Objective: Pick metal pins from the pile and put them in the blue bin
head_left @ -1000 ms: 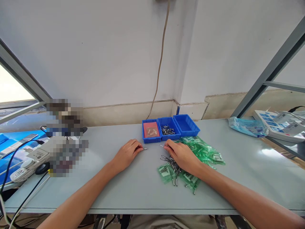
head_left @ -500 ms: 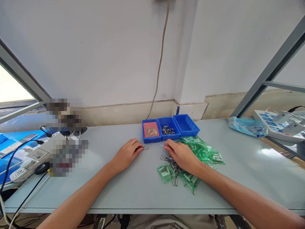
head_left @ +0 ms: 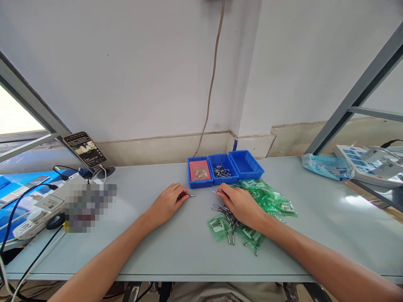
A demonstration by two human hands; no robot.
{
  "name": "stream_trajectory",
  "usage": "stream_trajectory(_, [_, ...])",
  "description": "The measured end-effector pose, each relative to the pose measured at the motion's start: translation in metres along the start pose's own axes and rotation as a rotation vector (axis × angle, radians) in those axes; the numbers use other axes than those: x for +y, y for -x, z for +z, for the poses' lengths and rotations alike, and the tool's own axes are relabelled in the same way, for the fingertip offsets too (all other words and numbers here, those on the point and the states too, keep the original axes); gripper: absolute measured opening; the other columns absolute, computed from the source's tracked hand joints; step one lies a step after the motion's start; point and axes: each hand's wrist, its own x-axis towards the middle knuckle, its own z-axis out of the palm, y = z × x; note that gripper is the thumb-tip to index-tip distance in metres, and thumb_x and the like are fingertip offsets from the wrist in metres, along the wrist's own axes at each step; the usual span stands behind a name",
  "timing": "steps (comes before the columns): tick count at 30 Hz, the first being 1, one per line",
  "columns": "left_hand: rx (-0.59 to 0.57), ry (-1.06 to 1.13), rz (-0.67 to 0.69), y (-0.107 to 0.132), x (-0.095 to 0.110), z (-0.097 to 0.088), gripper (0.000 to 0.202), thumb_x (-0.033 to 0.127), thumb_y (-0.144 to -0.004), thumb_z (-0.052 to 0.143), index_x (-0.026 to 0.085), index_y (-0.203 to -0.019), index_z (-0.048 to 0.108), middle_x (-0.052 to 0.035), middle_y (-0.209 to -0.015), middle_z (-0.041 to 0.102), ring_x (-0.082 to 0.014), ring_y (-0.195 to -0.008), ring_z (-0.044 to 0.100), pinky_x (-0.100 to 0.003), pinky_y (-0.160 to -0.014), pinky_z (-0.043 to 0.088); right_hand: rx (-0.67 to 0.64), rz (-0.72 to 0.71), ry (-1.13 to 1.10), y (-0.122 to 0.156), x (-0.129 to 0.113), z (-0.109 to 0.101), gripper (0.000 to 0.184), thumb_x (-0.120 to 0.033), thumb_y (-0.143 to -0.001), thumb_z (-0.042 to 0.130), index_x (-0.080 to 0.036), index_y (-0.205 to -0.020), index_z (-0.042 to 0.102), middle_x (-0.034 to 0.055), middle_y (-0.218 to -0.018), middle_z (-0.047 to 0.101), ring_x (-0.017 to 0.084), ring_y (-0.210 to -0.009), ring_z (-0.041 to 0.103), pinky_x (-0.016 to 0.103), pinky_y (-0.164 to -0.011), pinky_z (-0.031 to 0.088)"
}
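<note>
On the left, my left hand point(head_left: 170, 203) rests on the table with thumb and fingers pinched on a small metal pin point(head_left: 192, 196), whose end pokes out to the right. My right hand point(head_left: 242, 204) is also closed, and a thin metal pin point(head_left: 213, 191) sticks out leftward from its fingertips. Beneath and in front of the right hand lies a pile of loose metal pins point(head_left: 233, 228). Small green plastic bags point(head_left: 218, 228) with pins lie around that pile. A larger heap of green bags point(head_left: 277, 200) spreads behind and right of the hand, which partly hides it.
Three blue bins stand behind my hands: the left bin point(head_left: 200, 184) holds a pink sheet and a small clear bag, the middle bin point(head_left: 234, 178) short metal pins. The right bin point(head_left: 247, 162) adjoins them. A phone point(head_left: 85, 149) and power strip point(head_left: 50, 205) are at left.
</note>
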Motion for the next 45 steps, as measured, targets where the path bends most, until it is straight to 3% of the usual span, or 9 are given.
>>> stream_trajectory(15, [-0.002,0.040,-0.027,0.0010,0.0003,-0.0005,0.019,0.033,-0.105,0.049,0.022,-0.102,0.064,-0.0044,-0.096,0.065,-0.0210,-0.090,0.061,-0.035,-0.080,0.052,-0.003,0.002,-0.006,0.0003,-0.0010,-0.0013,0.022,-0.030,-0.110,0.038,-0.024,-0.094,0.051,0.0000,-0.070,0.064,0.021,-0.065,0.059,0.029,-0.058,0.028])
stream_trajectory(45, [-0.036,0.024,0.017,0.0006,-0.0009,-0.0011,0.019,0.028,-0.108,0.048,0.023,-0.108,0.067,-0.0034,-0.101,0.064,-0.0209,-0.098,0.058,-0.032,-0.084,0.047,-0.013,-0.002,-0.034,-0.0004,0.0016,0.0002,0.022,-0.031,-0.110,0.037,-0.024,-0.093,0.050,-0.0017,-0.066,0.060,0.021,-0.061,0.055,0.029,-0.057,0.026])
